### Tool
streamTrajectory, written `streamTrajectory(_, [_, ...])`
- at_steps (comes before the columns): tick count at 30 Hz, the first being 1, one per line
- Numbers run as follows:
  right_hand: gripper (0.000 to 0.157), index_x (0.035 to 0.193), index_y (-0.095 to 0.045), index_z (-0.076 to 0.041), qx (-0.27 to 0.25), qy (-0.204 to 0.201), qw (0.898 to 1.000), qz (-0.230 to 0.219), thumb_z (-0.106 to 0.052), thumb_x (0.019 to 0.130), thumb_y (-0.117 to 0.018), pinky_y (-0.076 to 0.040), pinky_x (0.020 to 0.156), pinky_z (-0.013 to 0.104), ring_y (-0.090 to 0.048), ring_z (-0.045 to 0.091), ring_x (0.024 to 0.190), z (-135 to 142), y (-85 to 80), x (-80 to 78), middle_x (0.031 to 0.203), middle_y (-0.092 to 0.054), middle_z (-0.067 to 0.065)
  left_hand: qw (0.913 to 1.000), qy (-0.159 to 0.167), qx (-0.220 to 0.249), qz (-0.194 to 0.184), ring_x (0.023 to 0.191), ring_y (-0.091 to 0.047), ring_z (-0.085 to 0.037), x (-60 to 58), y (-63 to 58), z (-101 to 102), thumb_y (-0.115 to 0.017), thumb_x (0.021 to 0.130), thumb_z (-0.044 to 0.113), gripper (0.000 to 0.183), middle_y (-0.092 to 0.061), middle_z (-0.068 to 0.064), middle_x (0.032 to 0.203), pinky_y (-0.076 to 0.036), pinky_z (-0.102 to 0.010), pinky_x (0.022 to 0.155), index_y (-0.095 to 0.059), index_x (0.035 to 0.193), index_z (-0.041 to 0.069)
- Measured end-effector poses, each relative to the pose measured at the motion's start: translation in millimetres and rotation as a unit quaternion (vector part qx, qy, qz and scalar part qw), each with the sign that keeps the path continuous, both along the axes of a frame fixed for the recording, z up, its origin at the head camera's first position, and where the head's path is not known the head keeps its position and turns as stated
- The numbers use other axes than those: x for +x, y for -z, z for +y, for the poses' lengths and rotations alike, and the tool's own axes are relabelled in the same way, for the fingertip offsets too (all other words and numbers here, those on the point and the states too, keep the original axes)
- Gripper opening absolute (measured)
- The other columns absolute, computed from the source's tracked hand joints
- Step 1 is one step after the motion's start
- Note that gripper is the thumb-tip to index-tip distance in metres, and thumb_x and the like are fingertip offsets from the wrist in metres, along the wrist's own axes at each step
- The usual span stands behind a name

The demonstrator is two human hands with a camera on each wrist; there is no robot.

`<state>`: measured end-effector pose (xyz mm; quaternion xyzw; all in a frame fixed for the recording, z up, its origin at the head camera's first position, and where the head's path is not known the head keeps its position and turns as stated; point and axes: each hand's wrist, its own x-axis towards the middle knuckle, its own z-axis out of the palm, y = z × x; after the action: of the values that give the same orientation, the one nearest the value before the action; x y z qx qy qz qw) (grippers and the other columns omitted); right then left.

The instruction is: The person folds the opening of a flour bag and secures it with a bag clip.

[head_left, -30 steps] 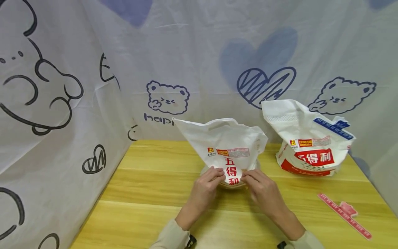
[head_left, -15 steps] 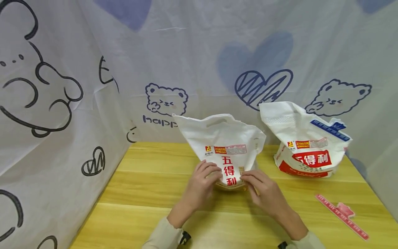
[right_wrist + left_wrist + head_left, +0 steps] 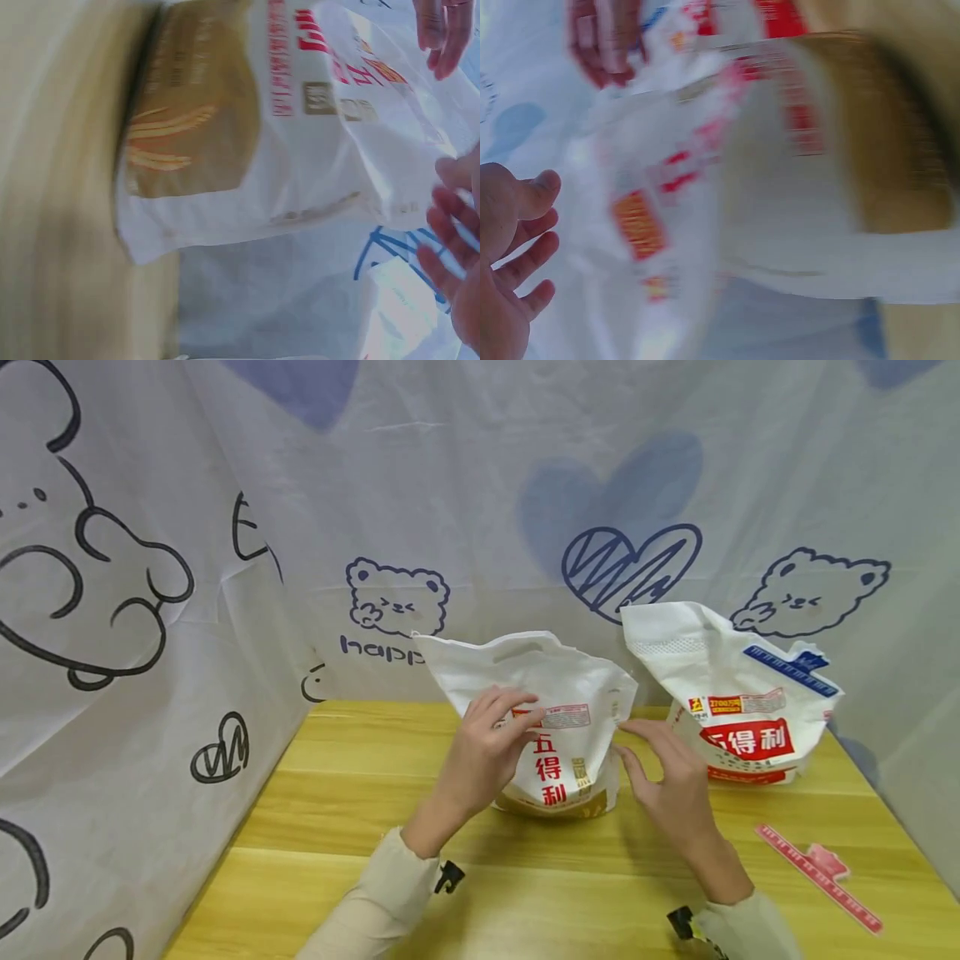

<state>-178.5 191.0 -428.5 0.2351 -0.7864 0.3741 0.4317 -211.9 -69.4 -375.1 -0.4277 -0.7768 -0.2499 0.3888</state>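
Note:
A white flour bag (image 3: 564, 743) with red characters and a gold base stands upright on the table, its unclipped top spread wide and leaning left. In front of its upper left part is my left hand (image 3: 487, 747), fingers loosely bent; the left wrist view shows its fingers (image 3: 536, 262) parted and holding nothing. My right hand (image 3: 671, 781) is beside the bag's right edge, thumb and fingers apart. Whether its fingertips touch the bag is unclear. In the right wrist view, the right fingers (image 3: 450, 232) are spread with nothing between them.
At the right stands a second white-and-red flour bag (image 3: 750, 706), its folded top held by a blue sealing clip (image 3: 795, 668). A pink sealing clip (image 3: 821, 877) lies on the wooden table (image 3: 360, 810). A printed cloth (image 3: 480, 560) hangs behind and at the sides.
Both hands have let go of the bag's lower front. The left has moved up across its front, the right up and outward to its right edge. More of the gold base shows.

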Motion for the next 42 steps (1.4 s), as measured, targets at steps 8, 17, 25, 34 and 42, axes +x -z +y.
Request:
streamTrajectory(8, [0.039, 0.123, -0.064, 0.006, -0.157, 0.039, 0.983, -0.088, 0.008, 0.086, -0.077, -0.054, 0.093, 0.021, -0.065, 0.031, 0.104, -8, -27.9, -17.0, 0.114, -0.067, 0.02, 0.9987, -0.002, 0.051, -0.005, 0.129, -0.05, -0.03, -17.1, -59.1, 9, -0.079, 0.089, 0.005, 0.043, -0.06, -0.014, 0.136, -0.037, -0.036, 0.115, -0.068, 0.131, 0.007])
streamTrajectory(17, [0.032, 0.118, -0.067, 0.007, -0.2, 0.027, 0.966, -0.165, 0.005, 0.087, -0.078, -0.054, 0.079, 0.012, -0.066, -0.001, 0.089, -13, -30.2, -34.5, 0.109, -0.073, 0.021, 0.9808, -0.093, -0.117, -0.125, 0.108, -0.066, -0.023, -40.8, -90.6, 33, -0.081, 0.088, 0.008, 0.039, -0.07, -0.002, 0.121, -0.053, -0.034, 0.092, -0.066, 0.123, 0.016])
streamTrajectory(25, [0.018, 0.103, -0.071, 0.006, -0.167, 0.043, 0.976, -0.13, 0.01, 0.086, -0.075, -0.053, 0.074, 0.009, -0.071, 0.011, 0.086, -7, -21.1, -41.5, 0.099, -0.075, 0.019, 0.9835, -0.084, -0.108, -0.118, 0.071, -0.063, -0.016, -50.4, -84.8, 32, -0.067, 0.09, -0.007, 0.023, -0.072, 0.003, 0.087, -0.049, -0.026, 0.058, -0.069, 0.094, 0.015])
streamTrajectory(34, [0.018, 0.101, -0.071, 0.007, -0.127, -0.001, 0.986, -0.105, 0.017, 0.086, -0.071, -0.056, 0.082, 0.016, -0.071, 0.02, 0.091, -5, -16.4, -34.7, 0.102, -0.073, 0.017, 0.9822, -0.056, -0.112, -0.14, 0.078, -0.06, -0.015, -46.8, -79.4, 20, -0.077, 0.091, 0.011, 0.013, -0.066, 0.004, 0.089, -0.05, -0.027, 0.067, -0.065, 0.094, 0.015])
streamTrajectory(42, [0.017, 0.106, -0.069, 0.011, -0.107, -0.051, 0.983, -0.137, 0.013, 0.09, -0.069, -0.055, 0.089, 0.02, -0.066, 0.003, 0.101, -10, -32.9, -11.0, 0.111, -0.071, 0.023, 0.9706, -0.047, -0.119, -0.204, 0.08, -0.058, -0.012, -40.9, -83.4, 15, -0.061, 0.104, 0.039, 0.024, -0.066, 0.006, 0.093, -0.049, -0.028, 0.071, -0.067, 0.095, 0.018])
